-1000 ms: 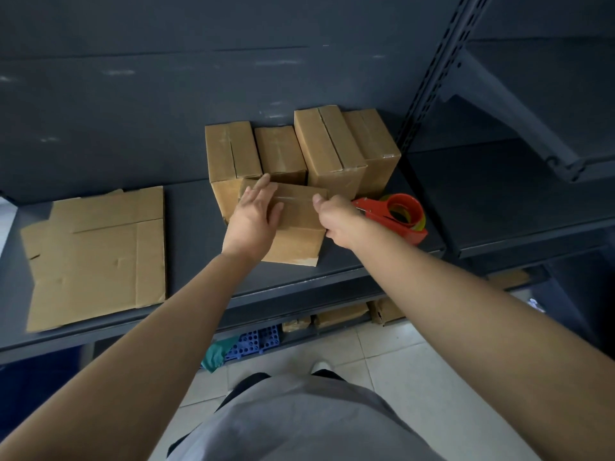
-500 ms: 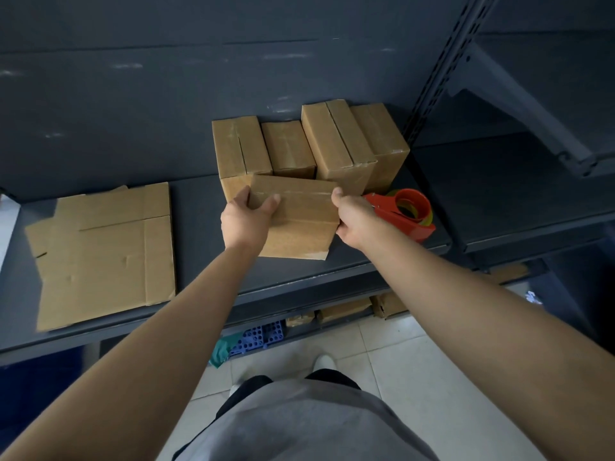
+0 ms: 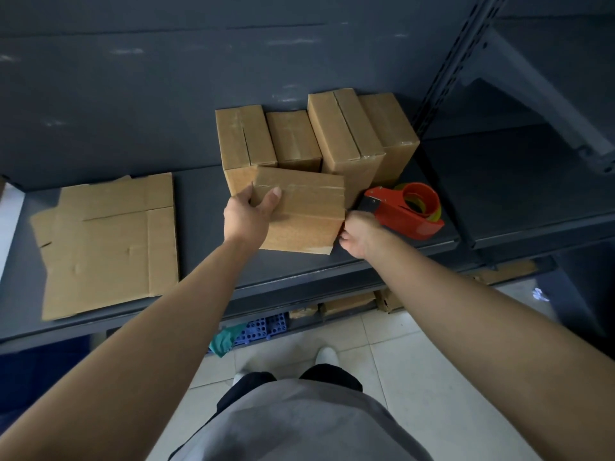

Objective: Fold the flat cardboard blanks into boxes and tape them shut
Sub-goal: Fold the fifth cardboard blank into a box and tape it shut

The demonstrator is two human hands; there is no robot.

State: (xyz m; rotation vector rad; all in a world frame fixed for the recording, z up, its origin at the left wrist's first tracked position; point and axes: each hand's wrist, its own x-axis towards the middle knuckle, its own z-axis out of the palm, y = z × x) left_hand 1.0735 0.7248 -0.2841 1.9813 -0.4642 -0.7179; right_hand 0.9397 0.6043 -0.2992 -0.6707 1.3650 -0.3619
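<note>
A folded cardboard box (image 3: pixel 304 212), with clear tape along its top seam, is held tilted just above the dark shelf (image 3: pixel 203 227). My left hand (image 3: pixel 248 216) grips its left end, thumb on top. My right hand (image 3: pixel 359 236) is curled against its lower right corner. A red tape dispenser (image 3: pixel 411 216) lies on the shelf just right of my right hand, untouched. Flat cardboard blanks (image 3: pixel 109 244) lie stacked at the shelf's left.
Several taped boxes (image 3: pixel 346 138) stand in a row against the back wall, right behind the held box. A shelf upright (image 3: pixel 446 71) rises at the right. More cardboard and a blue crate (image 3: pixel 263 329) sit below the shelf.
The box has tipped towards me, now showing its taped top and front face. My right hand slid from the top right corner down to the lower right corner. My left thumb moved onto the top.
</note>
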